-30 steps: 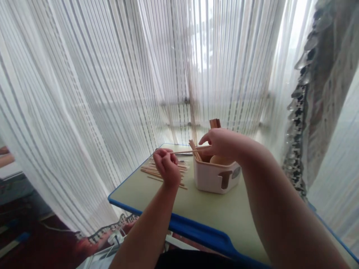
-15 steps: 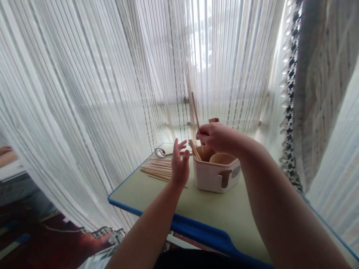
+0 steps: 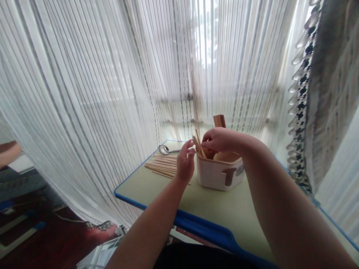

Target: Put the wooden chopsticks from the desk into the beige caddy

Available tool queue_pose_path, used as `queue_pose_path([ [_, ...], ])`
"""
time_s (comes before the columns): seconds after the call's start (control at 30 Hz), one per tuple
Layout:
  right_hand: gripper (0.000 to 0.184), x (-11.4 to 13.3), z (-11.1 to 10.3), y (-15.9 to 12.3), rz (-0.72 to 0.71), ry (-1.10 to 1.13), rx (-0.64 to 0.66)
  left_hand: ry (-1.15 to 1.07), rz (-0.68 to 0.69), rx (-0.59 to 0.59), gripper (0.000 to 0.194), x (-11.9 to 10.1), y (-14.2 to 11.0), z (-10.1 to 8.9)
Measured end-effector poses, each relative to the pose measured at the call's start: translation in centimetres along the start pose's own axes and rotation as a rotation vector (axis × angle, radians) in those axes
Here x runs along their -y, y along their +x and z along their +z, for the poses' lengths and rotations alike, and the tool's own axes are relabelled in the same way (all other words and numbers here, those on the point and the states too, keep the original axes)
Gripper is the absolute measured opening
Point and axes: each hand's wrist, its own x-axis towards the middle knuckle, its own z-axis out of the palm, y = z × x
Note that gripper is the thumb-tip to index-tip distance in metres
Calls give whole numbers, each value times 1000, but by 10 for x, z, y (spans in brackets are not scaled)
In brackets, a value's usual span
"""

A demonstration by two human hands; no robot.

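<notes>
My right hand [image 3: 220, 140] reaches over a white holder [image 3: 210, 175] with a tan rim. Its fingers are bent together beside light wooden chopsticks [image 3: 199, 147] that lean in the holder's left side. Whether a chopstick is between those fingertips is hidden. Just left of the holder, my left hand [image 3: 185, 163] is raised with its fingers apart, the fingertips close to the chopsticks' upper ends. Several loose chopsticks [image 3: 161, 165] lie side by side on the table, partly behind my left hand. A tan inner cup [image 3: 226, 157] shows inside the holder's right part.
A metal slotted spoon [image 3: 164, 150] lies behind the loose chopsticks. Darker brown sticks [image 3: 219, 120] rise behind my right hand. The pale table [image 3: 207, 207] has a blue edge, and sheer striped curtains [image 3: 112, 74] hang around it. A person's arm [image 3: 9, 153] shows at far left.
The chopstick that stood tall in my right hand has gone down among the others in the holder. My right hand is lower, and my left hand has come closer to the holder.
</notes>
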Motion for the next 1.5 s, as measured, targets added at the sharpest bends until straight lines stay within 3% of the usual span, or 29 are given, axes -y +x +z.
queue_pose_path([
  [0.13, 25, 3, 1, -1, -32, 27, -13, 18, 57, 22, 36, 1, -1, 0],
  [0.3, 29, 3, 5, 6, 4, -108, -191, 33, 68, 41, 34, 2, -1, 0],
  [0.63, 27, -8, 18, 26, 96, -180, -222, 70, 61, 36, 34, 3, 0, 0],
  [0.87, 19, 5, 4, 7, 262, -326, 25, 71, 74, 35, 34, 4, 0, -1],
  [1.13, 19, -3, 11, 11, 298, -259, 138, 79, 85, 55, 34, 2, 0, -1],
  [1.23, 18, -5, 15, 19, 247, -325, 63, 61, 83, 65, 34, -1, 0, -1],
  [1.5, 38, -1, 22, 29, 172, -347, -140, 53, 82, 72, 32, -2, 1, -2],
])
